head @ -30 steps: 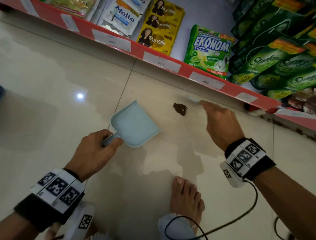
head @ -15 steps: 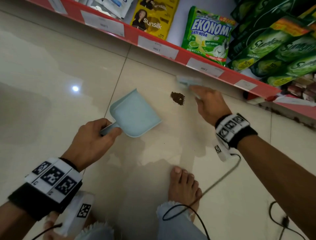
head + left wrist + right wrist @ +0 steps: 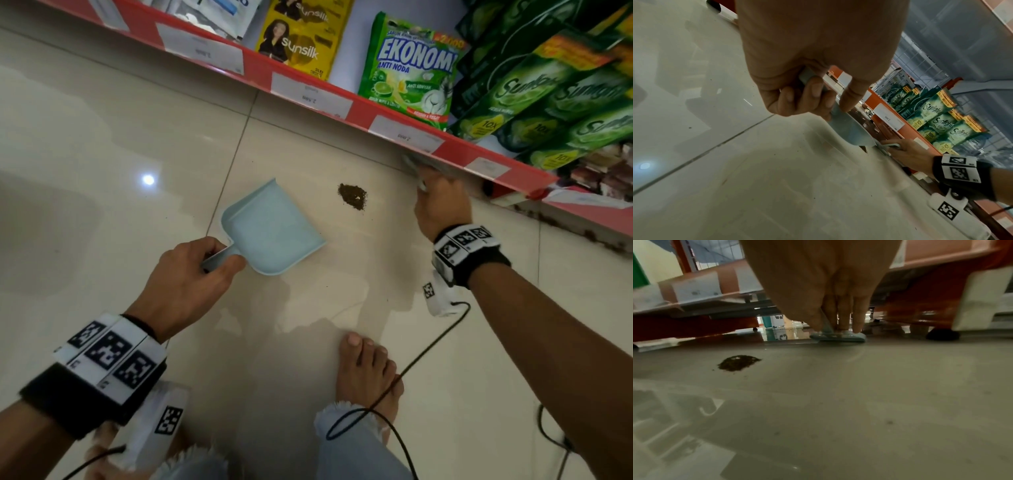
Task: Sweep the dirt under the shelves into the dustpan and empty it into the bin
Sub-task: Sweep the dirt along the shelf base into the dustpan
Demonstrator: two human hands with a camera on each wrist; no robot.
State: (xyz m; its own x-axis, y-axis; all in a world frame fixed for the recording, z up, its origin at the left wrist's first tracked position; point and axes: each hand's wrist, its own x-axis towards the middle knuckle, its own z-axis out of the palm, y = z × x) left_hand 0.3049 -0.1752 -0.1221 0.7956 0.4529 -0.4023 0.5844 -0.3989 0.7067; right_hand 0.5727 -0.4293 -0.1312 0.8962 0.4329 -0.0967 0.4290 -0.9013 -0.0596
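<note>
One small pile of dirt [image 3: 352,196] has been gathered at 1 o'clock from the empty dustpan [image 3: 270,228], gripped by the left hand [image 3: 186,282]. The brush [image 3: 837,336] is clasped by the right hand [image 3: 440,205] at the shelf [image 3: 459,150] edge (no bin visible); scooping and emptying remain.

— We see a dim scene overall; the glossy floor [image 3: 102,144] carries one small bright glare spot [image 3: 148,179] from a light overhead, repeated as a bluish glow [image 3: 645,166] in the left wrist view.

— We agree. Soft shadows of our arms and body pool on the tiles [image 3: 260,308] near the middle. The shelf edge [image 3: 308,92] bows with wide-angle distortion, and the packets [image 3: 561,102] at the right smear toward the corner.

— In the wrist views we find the hands [image 3: 818,40] huge, pale and out of focus, filling the top.

— And the right wrist view is soft with motion blur on the shelf underside [image 3: 694,288], the floor reflecting murky shapes [image 3: 674,410].
</note>
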